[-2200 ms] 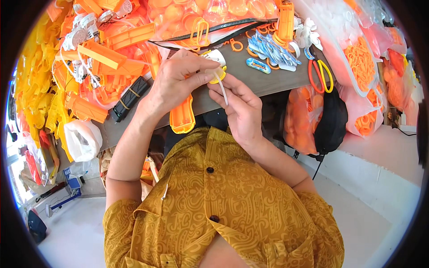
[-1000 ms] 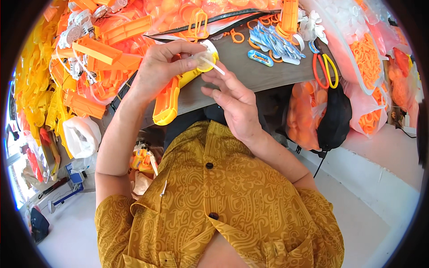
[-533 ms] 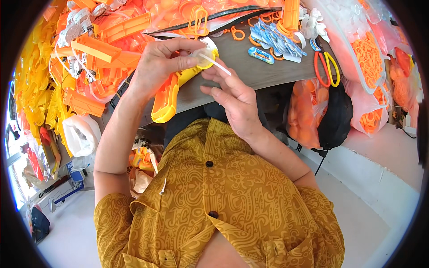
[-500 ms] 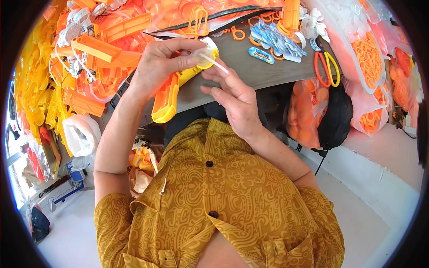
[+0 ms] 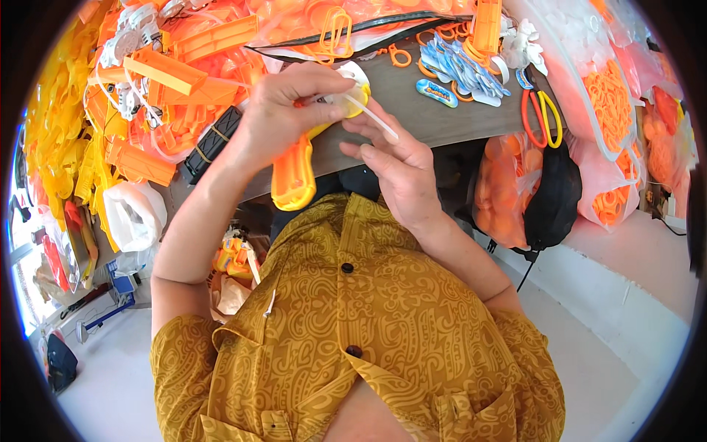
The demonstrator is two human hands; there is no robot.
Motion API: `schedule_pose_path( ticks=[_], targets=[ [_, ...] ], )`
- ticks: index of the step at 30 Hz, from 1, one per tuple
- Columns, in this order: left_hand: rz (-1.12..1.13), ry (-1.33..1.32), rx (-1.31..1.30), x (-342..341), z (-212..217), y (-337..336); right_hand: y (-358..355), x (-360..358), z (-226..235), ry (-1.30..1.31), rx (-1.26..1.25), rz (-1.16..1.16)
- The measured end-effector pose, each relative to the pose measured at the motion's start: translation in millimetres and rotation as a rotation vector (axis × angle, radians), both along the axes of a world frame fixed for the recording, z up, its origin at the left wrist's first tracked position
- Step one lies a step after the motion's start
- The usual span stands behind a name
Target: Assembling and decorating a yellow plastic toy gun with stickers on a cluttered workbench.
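Note:
My left hand (image 5: 294, 110) is closed, thumb and fingertips pinching a translucent round cap (image 5: 358, 97) with a thin white tube (image 5: 377, 121). The tube slants down across my right hand (image 5: 401, 173). That hand is open, its thumb apart from the fingers, and its fingertips come close to the cap and yellow part; whether they touch is hard to tell. Below my left hand hangs the orange and yellow grip (image 5: 293, 177) of a toy, over the table's near edge. Its upper part is mostly hidden behind my fingers.
Orange housings (image 5: 166, 70) heap up at the left of the grey table (image 5: 412, 121). Blue printed cards (image 5: 460, 66) and orange rings (image 5: 400, 56) lie right of my hands. Scissors (image 5: 541, 118) with red and yellow handles hang at the edge, near bags of orange parts (image 5: 508, 191).
Both hands have shifted slightly right with the cap and tube. The toy's grip has swung to hang more upright. A dark banded block shows more fully beside my left forearm.

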State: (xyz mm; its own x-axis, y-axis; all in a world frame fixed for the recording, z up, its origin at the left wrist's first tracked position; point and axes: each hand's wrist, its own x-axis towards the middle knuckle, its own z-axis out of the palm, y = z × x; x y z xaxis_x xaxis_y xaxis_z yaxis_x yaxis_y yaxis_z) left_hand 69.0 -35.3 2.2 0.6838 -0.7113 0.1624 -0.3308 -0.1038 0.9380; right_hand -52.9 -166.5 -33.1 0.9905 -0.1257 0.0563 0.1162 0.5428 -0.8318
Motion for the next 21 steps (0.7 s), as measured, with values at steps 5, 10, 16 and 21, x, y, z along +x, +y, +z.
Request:
schedule_pose_path(
  ticks=[5, 10, 16, 21],
  targets=[
    [0.015, -0.637, 0.117, -19, 1, -9, -24, -4, 13, 0.219, 0.045, 0.111],
    [-0.006, -0.788, 0.164, -30, -3, -16, -41, 2, 21, 0.293, -0.783, -0.127],
    [0.149, -0.801, 0.144, -42, 9, 12, -58, 30, 35, -0.034, -1.686, -0.517],
    [0.286, -0.781, 0.205, -51, 5, 26, -71, 72, 22, -0.101, -1.952, -0.363]
  ],
)
